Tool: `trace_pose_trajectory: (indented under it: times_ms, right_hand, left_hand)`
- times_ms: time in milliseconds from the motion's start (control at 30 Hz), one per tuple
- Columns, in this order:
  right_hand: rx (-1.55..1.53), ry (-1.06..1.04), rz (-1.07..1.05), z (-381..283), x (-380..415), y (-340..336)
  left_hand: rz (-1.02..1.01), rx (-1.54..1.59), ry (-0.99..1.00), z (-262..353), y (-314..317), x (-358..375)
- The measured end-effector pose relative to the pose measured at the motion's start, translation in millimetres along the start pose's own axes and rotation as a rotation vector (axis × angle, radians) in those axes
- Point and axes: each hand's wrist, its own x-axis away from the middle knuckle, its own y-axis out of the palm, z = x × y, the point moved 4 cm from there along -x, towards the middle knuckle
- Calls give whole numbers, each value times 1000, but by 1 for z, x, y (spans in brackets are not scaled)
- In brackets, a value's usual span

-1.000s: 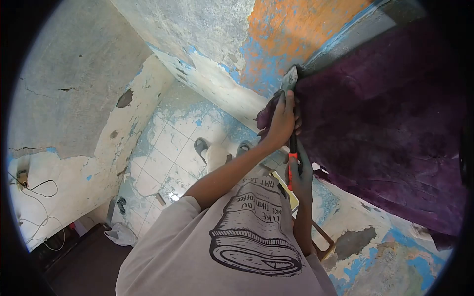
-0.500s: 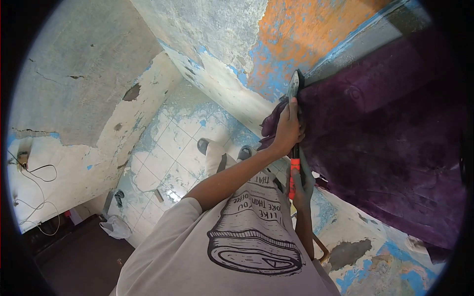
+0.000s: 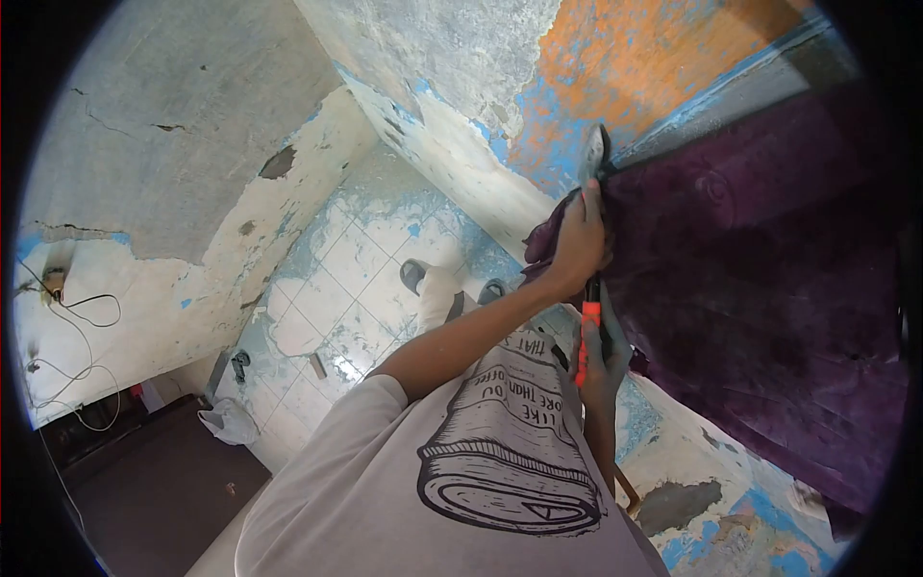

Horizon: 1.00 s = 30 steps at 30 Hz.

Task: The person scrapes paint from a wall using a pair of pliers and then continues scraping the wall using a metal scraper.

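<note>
A long-handled tool with a pale metal head [image 3: 596,149] and an orange and black handle [image 3: 583,361] runs up along the edge of a dark purple cloth [image 3: 750,288]. My left hand [image 3: 581,236] is wrapped round its upper part, just below the head. Lower down, my right hand [image 3: 600,354], greyish with dust, grips the orange part. The head lies against or close to the wall [image 3: 654,67] where orange and blue paint shows; contact cannot be made out. Bunched cloth sits beside my left hand, and some fingers are hidden.
Peeling walls [image 3: 173,125] meet at a corner above the tiled floor [image 3: 356,260], which is strewn with pale dust. Loose cables [image 3: 91,332] hang from a socket at left. A white plastic bag [image 3: 229,421] lies by a dark brown surface [image 3: 173,500].
The whole view has shifted slightly, so the hands and tool appear a little farther right. Both hands keep the same hold on the tool.
</note>
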Motion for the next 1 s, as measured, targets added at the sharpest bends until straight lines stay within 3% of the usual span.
trace_pose_trajectory:
  times_ms: [300, 367, 500, 600, 700, 767, 833, 900, 1000]
  right_hand:
    - [86, -101, 12, -5, 2, 9]
    - [-31, 101, 18, -7, 13, 5]
    - [51, 62, -5, -12, -3, 17]
    - [1, 24, 16, -5, 4, 8]
    - [17, 84, 17, -17, 5, 12]
    - [24, 55, -12, -15, -10, 22]
    - [6, 40, -2, -9, -6, 17]
    - [34, 53, 22, -14, 5, 7]
    - [19, 66, 26, -10, 1, 14]
  left_hand:
    - [2, -38, -5, 4, -1, 4]
    - [21, -56, -14, 5, 3, 4]
    - [16, -2, 10, 11, -12, -9]
    - [116, -129, 49, 1, -6, -6]
    - [82, -163, 89, -1, -10, -10]
    - [59, 6, 31, 16, -21, -18]
    - [70, -16, 26, 11, -16, -13]
    - [189, -274, 177, -11, -12, -15]
    - [96, -123, 72, 6, -15, -13]
